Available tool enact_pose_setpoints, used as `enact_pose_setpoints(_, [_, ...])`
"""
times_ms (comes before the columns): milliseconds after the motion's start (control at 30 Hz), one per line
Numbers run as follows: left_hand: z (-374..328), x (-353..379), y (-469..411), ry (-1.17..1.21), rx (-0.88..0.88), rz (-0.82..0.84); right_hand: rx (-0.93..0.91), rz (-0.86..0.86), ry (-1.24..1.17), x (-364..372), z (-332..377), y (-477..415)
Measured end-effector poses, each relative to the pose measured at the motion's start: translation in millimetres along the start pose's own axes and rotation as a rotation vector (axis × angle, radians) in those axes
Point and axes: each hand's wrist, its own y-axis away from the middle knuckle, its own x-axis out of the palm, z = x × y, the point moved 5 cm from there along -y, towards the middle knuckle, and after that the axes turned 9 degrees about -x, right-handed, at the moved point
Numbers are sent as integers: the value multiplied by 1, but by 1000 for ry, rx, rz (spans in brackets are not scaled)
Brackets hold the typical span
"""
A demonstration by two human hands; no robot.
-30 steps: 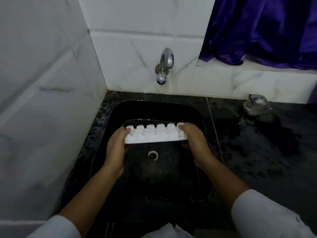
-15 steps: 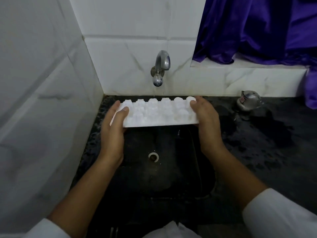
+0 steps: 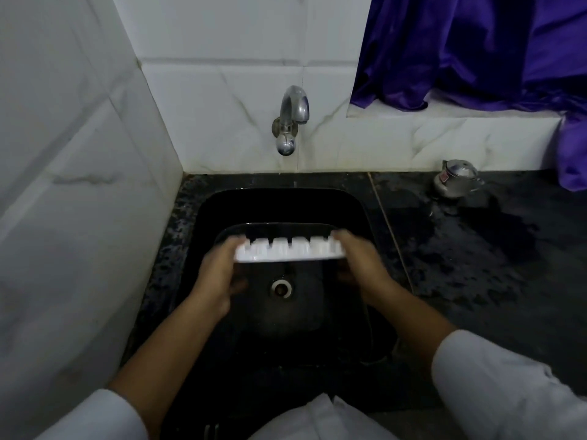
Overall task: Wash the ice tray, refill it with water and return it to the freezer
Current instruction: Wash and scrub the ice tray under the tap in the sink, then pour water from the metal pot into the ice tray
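Observation:
A white ice tray is upside down, its cube bumps facing up, low inside the black sink. My left hand grips its left end and my right hand grips its right end. Both hands and the tray are blurred by motion. The chrome tap juts from the back wall above the sink; a thin trickle of water falls from it behind the tray. The drain shows below the tray.
White marble tiles close in the left side and back. A wet dark counter lies to the right with a small metal kettle at its back. A purple curtain hangs over the ledge at upper right.
The tray was low in the sink, rose up near the tap half a second ago, and has dropped back down into the sink. Both hands kept hold of its ends.

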Motion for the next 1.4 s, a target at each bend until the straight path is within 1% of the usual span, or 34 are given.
enact_pose_setpoints(33, [-20, 1, 0, 5, 95, -35, -120, -42, 10, -5, 22, -8])
enact_pose_setpoints(67, [-39, 0, -1, 52, 240, -34, -263, -79, -44, -11, 45, -14])
enact_pose_setpoints(133, [-63, 0, 12, 137, 489, 16, -503, -148, -179, -19, 82, -6])
enact_pose_setpoints(167, [-66, 0, 20, 125, 593, -9, -601, -186, -199, -23, 87, 1])
enact_pose_setpoints(200, [-58, -2, 19, 102, 633, -87, -643, -209, -190, -23, 82, 6])
enact_pose_setpoints(233, [-46, -3, 15, 77, 591, -148, -610, -207, -150, -21, 66, 4])
enact_pose_setpoints(267, [-29, -4, 4, 90, 464, -129, -502, -177, -83, -15, 46, 0])
enact_pose_setpoints(333, [8, -1, -14, 101, 98, 9, -139, -30, 93, -6, 5, -6])
enact_pose_setpoints(367, [21, -1, -21, 73, -55, 21, -7, 35, 141, -5, -10, -4])
enact_pose_setpoints(400, [27, -4, -26, 84, -60, 0, 9, 45, 124, -6, -17, -4])
enact_pose_setpoints(433, [25, -9, -24, 105, 30, -55, -84, 5, 49, -8, -17, -3])
enact_pose_setpoints(467, [20, -14, -20, 121, 191, -114, -217, -47, -18, -10, -12, 2])
enact_pose_setpoints(500, [16, -17, -13, 87, 317, -157, -327, -85, -40, -11, -7, 8])
enact_pose_setpoints(533, [17, -17, -13, 31, 384, -170, -389, -96, -23, -11, -10, 11])
enact_pose_setpoints(567, [21, -16, -15, -10, 363, -176, -348, -80, 25, -9, -19, 10])
enact_pose_setpoints(600, [31, -15, -22, -32, 256, -161, -209, -27, 55, -6, -29, 9])
enact_pose_setpoints(633, [39, -12, -26, -32, 91, -112, -47, 59, 111, -5, -41, 8])
enact_pose_setpoints(667, [47, -11, -30, -28, -69, -79, 61, 144, 160, -8, -48, 9])
enact_pose_setpoints(700, [50, -9, -34, -50, -194, -75, 82, 203, 203, -15, -52, 10])
enact_pose_setpoints(733, [54, -13, -42, -86, -258, -84, 62, 242, 228, -22, -51, 12])
enact_pose_setpoints(767, [54, -14, -46, -115, -292, -90, 20, 294, 231, -29, -48, 13])
enact_pose_setpoints(833, [51, -7, -48, -119, -333, -52, -72, 382, 266, -43, -42, 15])
enact_pose_setpoints(867, [48, 1, -46, -135, -340, -24, -128, 357, 339, -54, -42, 10])
enact_pose_setpoints(933, [42, 21, -42, -205, -347, 37, -236, 199, 488, -84, -37, -6])
enact_pose_setpoints(967, [39, 35, -37, -245, -342, 70, -258, 124, 553, -101, -32, -12])
enact_pose_setpoints(1067, [38, 80, -22, -397, -253, 126, -304, 24, 675, -155, -20, -24])
enact_pose_setpoints(1133, [44, 113, -13, -476, -102, 86, -306, 21, 753, -195, -25, -33])
enact_pose_setpoints(1200, [55, 147, -6, -517, 67, 60, -285, 49, 815, -235, -34, -43])
enact_pose_setpoints(1267, [72, 186, -3, -623, 225, 46, -253, 95, 877, -276, -46, -52])
enact_pose_setpoints(1333, [90, 230, 7, -740, 322, -12, -211, 150, 924, -321, -62, -61])
enact_pose_setpoints(1400, [109, 277, 19, -801, 394, -94, -170, 189, 954, -366, -78, -67])
